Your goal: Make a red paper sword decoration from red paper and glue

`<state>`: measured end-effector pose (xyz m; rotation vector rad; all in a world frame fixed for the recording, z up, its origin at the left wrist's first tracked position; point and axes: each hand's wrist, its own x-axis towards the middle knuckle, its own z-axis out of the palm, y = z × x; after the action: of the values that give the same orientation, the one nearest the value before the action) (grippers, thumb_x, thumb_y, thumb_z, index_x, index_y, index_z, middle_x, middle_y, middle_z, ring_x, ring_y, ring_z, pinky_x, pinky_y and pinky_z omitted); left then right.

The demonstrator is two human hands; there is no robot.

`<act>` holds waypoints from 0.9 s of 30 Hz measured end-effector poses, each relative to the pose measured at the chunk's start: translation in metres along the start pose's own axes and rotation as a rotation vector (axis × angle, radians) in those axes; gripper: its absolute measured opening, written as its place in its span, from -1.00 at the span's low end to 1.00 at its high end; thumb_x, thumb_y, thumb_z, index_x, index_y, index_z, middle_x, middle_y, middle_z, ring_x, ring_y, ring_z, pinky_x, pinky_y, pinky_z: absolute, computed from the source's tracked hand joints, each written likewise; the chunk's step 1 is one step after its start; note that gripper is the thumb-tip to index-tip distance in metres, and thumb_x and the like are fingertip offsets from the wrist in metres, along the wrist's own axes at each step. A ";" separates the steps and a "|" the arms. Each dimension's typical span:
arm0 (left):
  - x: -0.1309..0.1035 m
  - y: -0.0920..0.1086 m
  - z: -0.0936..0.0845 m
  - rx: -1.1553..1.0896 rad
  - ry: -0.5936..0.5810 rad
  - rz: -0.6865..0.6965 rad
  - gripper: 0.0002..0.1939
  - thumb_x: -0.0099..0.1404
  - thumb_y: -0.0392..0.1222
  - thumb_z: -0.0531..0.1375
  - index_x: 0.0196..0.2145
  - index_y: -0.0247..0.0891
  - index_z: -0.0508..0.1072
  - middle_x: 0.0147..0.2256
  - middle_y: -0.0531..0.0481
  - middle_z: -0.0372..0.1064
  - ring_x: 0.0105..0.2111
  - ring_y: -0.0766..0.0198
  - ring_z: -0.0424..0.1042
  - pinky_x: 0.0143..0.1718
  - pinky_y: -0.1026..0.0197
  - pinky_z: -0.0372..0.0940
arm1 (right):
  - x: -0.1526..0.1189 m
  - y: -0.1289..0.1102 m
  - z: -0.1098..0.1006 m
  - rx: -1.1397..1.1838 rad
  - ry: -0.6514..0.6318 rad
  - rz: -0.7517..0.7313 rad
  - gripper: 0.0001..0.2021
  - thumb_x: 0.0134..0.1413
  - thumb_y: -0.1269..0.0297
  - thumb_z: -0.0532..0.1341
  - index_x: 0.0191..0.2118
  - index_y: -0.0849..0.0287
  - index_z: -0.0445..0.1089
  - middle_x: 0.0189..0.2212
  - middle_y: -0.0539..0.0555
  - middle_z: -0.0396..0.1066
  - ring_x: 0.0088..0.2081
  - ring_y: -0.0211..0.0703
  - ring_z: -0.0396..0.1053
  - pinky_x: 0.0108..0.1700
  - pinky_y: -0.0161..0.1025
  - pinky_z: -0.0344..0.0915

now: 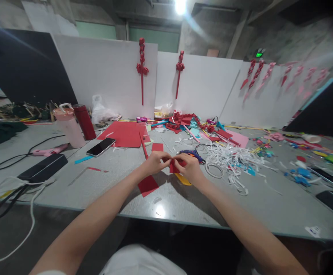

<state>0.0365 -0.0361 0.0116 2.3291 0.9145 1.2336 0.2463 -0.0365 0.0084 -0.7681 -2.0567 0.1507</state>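
My left hand [155, 162] and my right hand [191, 167] meet over the table, fingertips pinched together on a small piece of red paper [174, 168]. The fingers cover part of the paper. Below my left wrist lies a flat red paper square [148, 186], and a smaller red piece [157, 147] rests just beyond that hand. A thin red stick [143, 145] points away from me beside it. Under my right hand, a yellow object [183, 179] is partly covered. A dark blue glue gun [193, 154] lies just behind my right hand.
White paper shreds [229, 154] and a white ring [214, 170] spread to the right. On the left are a phone [101, 147], a black power strip [44, 168], a pink bottle [70, 128] and a red flask [84, 122]. Red paper sheets [123, 133] lie behind. White panels [106, 76] border the table.
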 end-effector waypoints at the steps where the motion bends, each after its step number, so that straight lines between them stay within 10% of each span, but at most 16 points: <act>1: 0.000 0.000 0.000 -0.004 0.007 -0.012 -0.85 0.33 -0.29 0.21 -0.24 -0.31 0.60 -0.36 -0.05 0.57 -0.39 0.32 0.48 -0.32 0.32 0.34 | 0.000 0.000 0.000 -0.001 0.008 0.011 -0.87 0.24 0.39 0.23 -0.18 0.13 0.54 -0.25 0.10 0.58 -0.22 -0.06 0.52 -0.13 -0.17 0.39; 13: 0.001 0.003 -0.003 -0.032 0.057 -0.023 -0.86 0.33 -0.25 0.19 -0.27 -0.31 0.55 -0.35 -0.05 0.53 -0.37 0.30 0.46 -0.32 0.30 0.32 | 0.008 0.005 -0.009 -0.080 0.023 0.015 -0.83 0.31 0.25 0.23 -0.06 0.09 0.52 -0.08 0.16 0.51 0.01 0.06 0.39 0.12 0.01 0.25; 27: 0.008 -0.012 -0.014 -0.159 0.401 -0.251 -0.68 0.34 0.06 0.24 -0.30 -0.28 0.52 -0.36 -0.03 0.50 -0.37 0.24 0.45 -0.29 0.23 0.34 | 0.012 0.017 -0.017 0.314 -0.348 0.303 -0.56 0.28 -0.09 0.13 -0.47 0.16 0.34 -0.54 -0.04 0.23 -0.47 -0.23 0.14 -0.40 -0.26 0.02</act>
<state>0.0240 -0.0213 0.0174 1.8113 1.1464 1.6244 0.2631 -0.0190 0.0201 -0.8964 -2.1502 0.8078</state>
